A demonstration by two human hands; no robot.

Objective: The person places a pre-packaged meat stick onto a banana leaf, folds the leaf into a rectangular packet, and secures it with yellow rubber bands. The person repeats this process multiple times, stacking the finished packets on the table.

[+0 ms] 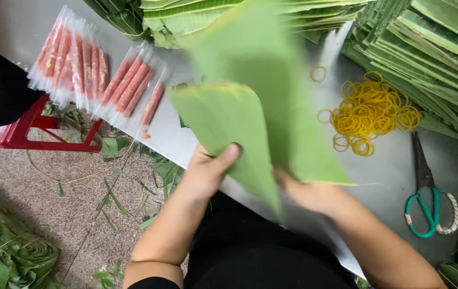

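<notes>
My left hand [207, 171] grips a light green leaf sheet [223, 128] by its lower edge, thumb on top. My right hand [306, 194] holds a second, larger green leaf sheet [272, 80] that rises behind and to the right of the first; its fingers are partly hidden under the leaves. Both sheets are lifted above the grey metal table [389, 171] and are blurred. Several pink sausage sticks in clear plastic sleeves [95, 75] lie on the table to the left.
A pile of yellow rubber bands [368, 115] lies right of the leaves, with teal-handled scissors [427, 198] below it. Stacks of folded green leaves [432, 53] fill the top and right. A red stool [25, 131] and leaf scraps [4, 251] are on the floor at left.
</notes>
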